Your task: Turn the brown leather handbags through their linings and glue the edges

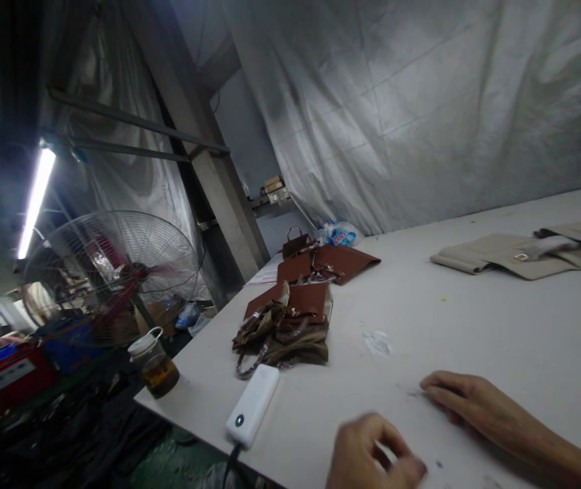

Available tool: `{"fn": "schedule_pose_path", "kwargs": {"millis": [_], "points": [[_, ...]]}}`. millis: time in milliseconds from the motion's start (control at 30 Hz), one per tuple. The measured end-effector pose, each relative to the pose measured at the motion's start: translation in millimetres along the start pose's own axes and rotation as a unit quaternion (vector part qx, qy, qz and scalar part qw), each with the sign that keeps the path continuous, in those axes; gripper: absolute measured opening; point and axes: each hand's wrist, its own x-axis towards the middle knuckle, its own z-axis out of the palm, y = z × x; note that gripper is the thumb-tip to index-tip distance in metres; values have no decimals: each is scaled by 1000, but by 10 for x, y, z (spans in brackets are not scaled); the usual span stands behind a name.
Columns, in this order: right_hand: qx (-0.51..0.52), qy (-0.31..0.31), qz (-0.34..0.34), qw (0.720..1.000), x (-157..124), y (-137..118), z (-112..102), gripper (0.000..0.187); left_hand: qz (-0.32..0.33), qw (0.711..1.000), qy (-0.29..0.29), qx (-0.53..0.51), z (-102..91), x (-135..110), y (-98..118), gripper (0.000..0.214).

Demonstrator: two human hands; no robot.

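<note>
At the bottom edge of the view is my left hand (369,454), slightly blurred. Its fingers curl toward the thumb in a pinch with a gap inside the ring; anything at the fingertips is too small to make out. My right hand (466,401) rests on the white table (402,394) to the right, fingers loosely extended and apart from the thumb, holding nothing visible. Beyond the left hand lies a white power bank (254,406) with a dark cable. A scrap of clear plastic (377,343) lies ahead of both hands.
Brown handbags (311,302) with wrapped handles are piled farther back, partly over olive material (301,348). Beige bag pieces (504,252) lie at far right. A jar of amber liquid (158,372) stands near the left edge. A large fan (135,272) is beyond the table.
</note>
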Motion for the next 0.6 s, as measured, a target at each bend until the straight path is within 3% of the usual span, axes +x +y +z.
{"fn": "schedule_pose_path", "kwargs": {"millis": [33, 100, 133, 200, 233, 333, 433, 600], "points": [[6, -8, 6, 1000, 5, 12, -5, 39, 81, 992, 20, 97, -107, 204, 84, 16], [20, -21, 23, 999, 10, 31, -19, 38, 185, 935, 89, 289, -341, 646, 220, 22], [24, -25, 29, 999, 12, 34, -25, 37, 191, 897, 117, 381, -456, 869, 265, 25], [22, -31, 29, 999, 16, 25, -32, 34, 101, 823, 152, 537, -646, 1271, 304, 25], [19, -30, 26, 999, 19, 16, -33, 33, 76, 812, 168, 553, -712, 1437, 302, 27], [10, -27, 12, 999, 28, -5, -29, 30, 17, 797, 201, 569, -784, 1777, 247, 34], [10, -24, 0, 1000, 40, 7, -26, 29, -19, 794, 222, 566, -738, 1950, 186, 39], [-5, -6, -35, 999, 77, 57, -30, 22, -65, 830, 244, 497, -680, 2152, 188, 30]]}}
